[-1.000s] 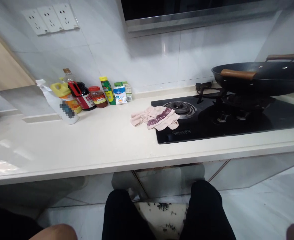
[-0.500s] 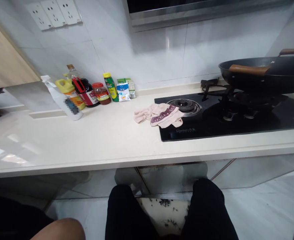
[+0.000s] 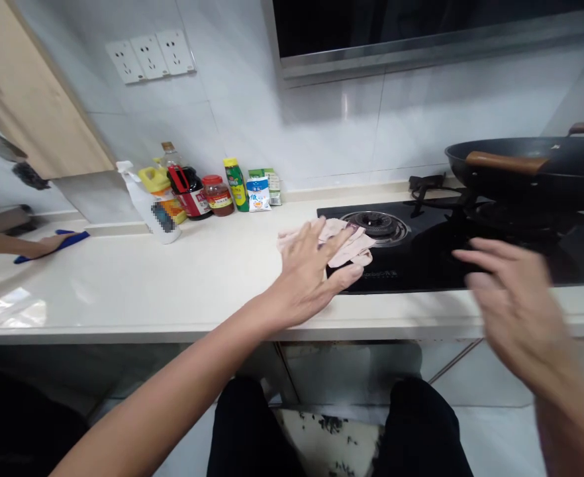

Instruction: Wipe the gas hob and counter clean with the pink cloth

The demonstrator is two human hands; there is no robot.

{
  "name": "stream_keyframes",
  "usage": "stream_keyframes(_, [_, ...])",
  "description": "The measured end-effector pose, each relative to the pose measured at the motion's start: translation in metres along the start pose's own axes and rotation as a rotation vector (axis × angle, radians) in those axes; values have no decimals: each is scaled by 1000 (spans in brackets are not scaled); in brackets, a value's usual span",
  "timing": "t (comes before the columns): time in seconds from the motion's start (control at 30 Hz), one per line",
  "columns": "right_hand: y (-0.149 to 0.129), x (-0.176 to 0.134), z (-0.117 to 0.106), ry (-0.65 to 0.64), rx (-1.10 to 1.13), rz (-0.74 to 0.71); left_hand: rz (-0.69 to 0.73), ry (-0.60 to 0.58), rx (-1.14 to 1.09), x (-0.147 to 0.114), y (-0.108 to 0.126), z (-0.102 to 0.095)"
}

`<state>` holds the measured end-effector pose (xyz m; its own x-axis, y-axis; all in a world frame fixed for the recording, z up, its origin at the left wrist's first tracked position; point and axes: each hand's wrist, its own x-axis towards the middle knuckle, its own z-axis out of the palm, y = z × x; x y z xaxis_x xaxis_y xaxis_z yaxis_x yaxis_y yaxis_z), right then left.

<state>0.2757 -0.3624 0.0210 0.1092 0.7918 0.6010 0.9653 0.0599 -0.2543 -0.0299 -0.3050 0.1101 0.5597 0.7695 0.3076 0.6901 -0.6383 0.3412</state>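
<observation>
Both your hands now reach into the head view over the worktop, where half a second ago neither showed there, and another person's hand [image 3: 44, 248] with a blue cloth [image 3: 73, 241] has appeared at the far left. Your pink towel [image 3: 356, 250] lies where it did, crumpled, partly on the pale countertop [image 3: 197, 285] and partly over the left edge of the black glass gas hob [image 3: 421, 262], close by the left burner [image 3: 377, 225].

For a good grip, you would probably do best to let the fingers of your left hand [image 3: 308, 271] settle flat and gather the loose folds under the palm, so no corner trails onto the burner. Light, even pressure should suit such soft fabric. It seems wise to keep your right hand [image 3: 518, 298] low and clear of the wok [image 3: 525, 184] and its wooden handle [image 3: 508, 162].

Your left forearm slants up from the lower left, palm down, fingers spread over the towel; you cannot tell from this angle whether they press on it or hover just above. Your right hand, blurred, hangs before the hob's front edge, loosely open with fingers half bent toward the left, holding nothing visible. Your two hands are well apart.
</observation>
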Motion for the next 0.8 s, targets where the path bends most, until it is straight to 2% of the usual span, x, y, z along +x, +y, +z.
stream_keyframes(0.03, [0, 2, 13, -16, -3, -31, -13, -101, 48, 15, -10, 15])
stream_keyframes(0.13, [5, 2, 56, -131, -65, -113, -84, -250, 164, 52, -38, 58])
stream_keyframes(0.2, [11, 0, 74, -147, -113, -137, -78, -302, 188, 67, -49, 79])
stream_keyframes(0.27, [16, 0, 79, -141, -140, -172, -60, -292, 210, 76, -51, 92])
stream_keyframes(0.4, [19, 12, 71, -159, -164, -209, -19, -159, 273, 89, -45, 105])
stream_keyframes(0.43, [19, 16, 70, -160, -172, -201, -24, -168, 270, 92, -44, 107])
stream_keyframes(0.57, [18, 22, 75, -131, -195, -185, -83, -334, 195, 102, -46, 113])
stream_keyframes(0.63, [19, 20, 77, -118, -186, -200, -73, -345, 187, 103, -49, 113])
stream_keyframes(0.8, [15, 15, 77, -111, -199, -207, -40, -185, 232, 114, -55, 109])
